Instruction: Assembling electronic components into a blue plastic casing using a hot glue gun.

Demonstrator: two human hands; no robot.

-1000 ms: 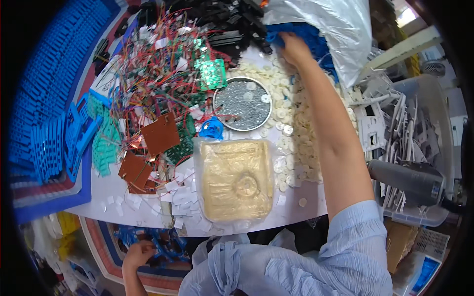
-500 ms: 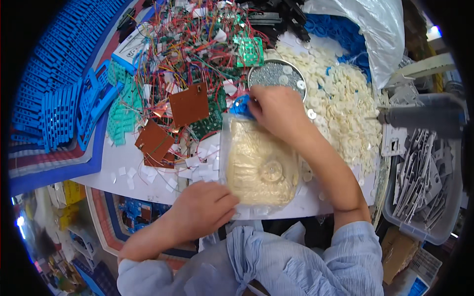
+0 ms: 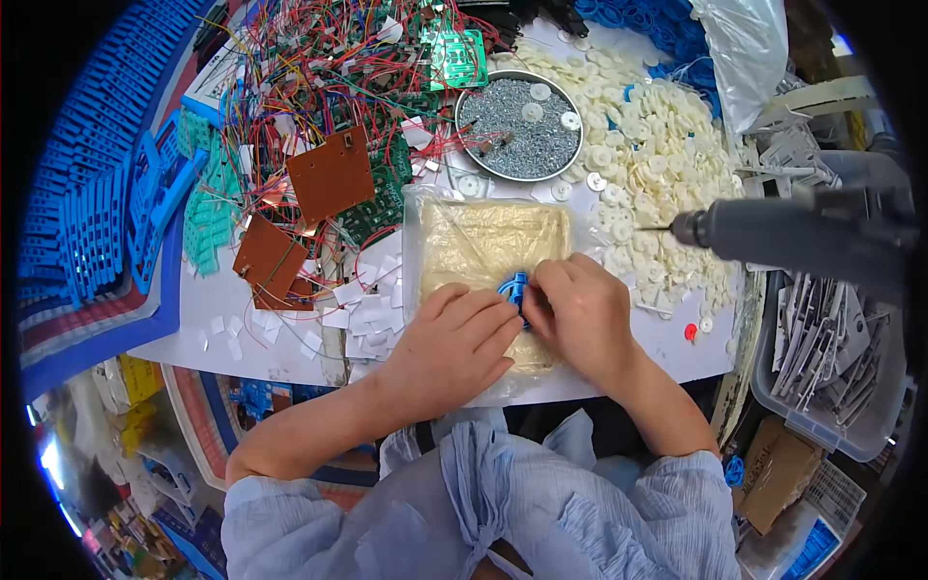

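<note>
Blue plastic part (image 3: 515, 290) sits betw. both hands, over cream film-wrapped pad (image 3: 483, 230); visible bit runs approx. 12-to-6. R hand (image 3: 586, 317), at its 4 o'clock, pinches it; L hand (image 3: 452, 340), at 8, fingertips against it, pinch hidden, can't tell. Both abt. equally near. Elec. screwdriver (image 3: 773, 228): 2 o'clock, well apart.

Glossy, wrinkled clear plastic film (image 3: 413, 224) sheathes a pale yellow block (image 3: 483, 237) beneath a smooth blue plastic part (image 3: 519, 282), while a shiny metal dish (image 3: 522, 180) of glinting metallic pieces (image 3: 503, 121), matt cream plastic discs (image 3: 677, 155), dull brown boards (image 3: 329, 179) and a crinkled cloth shirt (image 3: 580, 503) surround the smooth white table's (image 3: 691, 358) centre.
</note>
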